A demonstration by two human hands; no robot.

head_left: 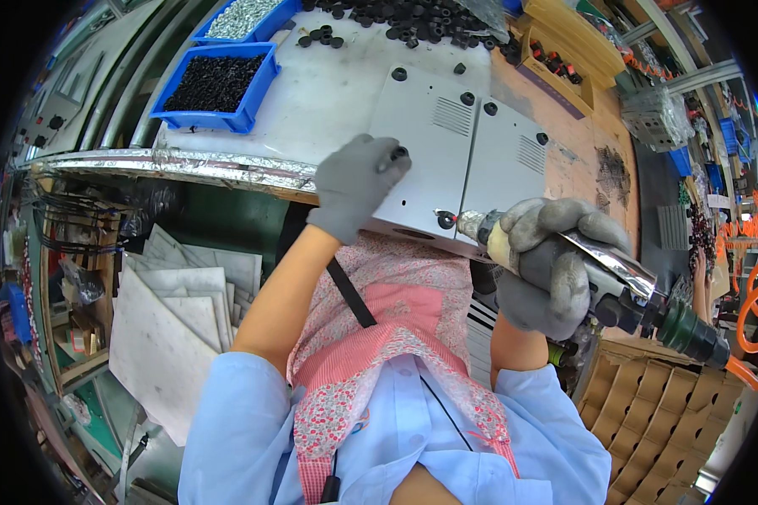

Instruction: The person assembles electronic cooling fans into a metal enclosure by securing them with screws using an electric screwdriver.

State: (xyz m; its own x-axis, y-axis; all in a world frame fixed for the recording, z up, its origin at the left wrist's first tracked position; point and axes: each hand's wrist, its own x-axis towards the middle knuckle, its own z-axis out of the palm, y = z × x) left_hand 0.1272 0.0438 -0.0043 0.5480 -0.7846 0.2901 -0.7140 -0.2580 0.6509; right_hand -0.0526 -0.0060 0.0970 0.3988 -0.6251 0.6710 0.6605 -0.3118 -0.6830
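Observation:
Two grey metal cases (423,118) lie side by side on the bench, with vent slots and black round feet near their corners. My right hand (556,261), in a grey glove, is wrapped round a power screwdriver (615,290) with an orange hose. The driver's tip meets a black foot (446,220) at the near edge of the left case. Over that case's left side, my gloved left hand (352,187) is closed, pinching another black foot (398,154) between thumb and fingers. Any screw under the tip is too small to make out.
At the bench's left stand a blue bin (265,80) of small black screws and a blue bin (198,38) of silver ones. Loose black feet (421,18) are heaped at the back. A cardboard box (560,71) sits back right; white sheets (164,324) are stacked below left.

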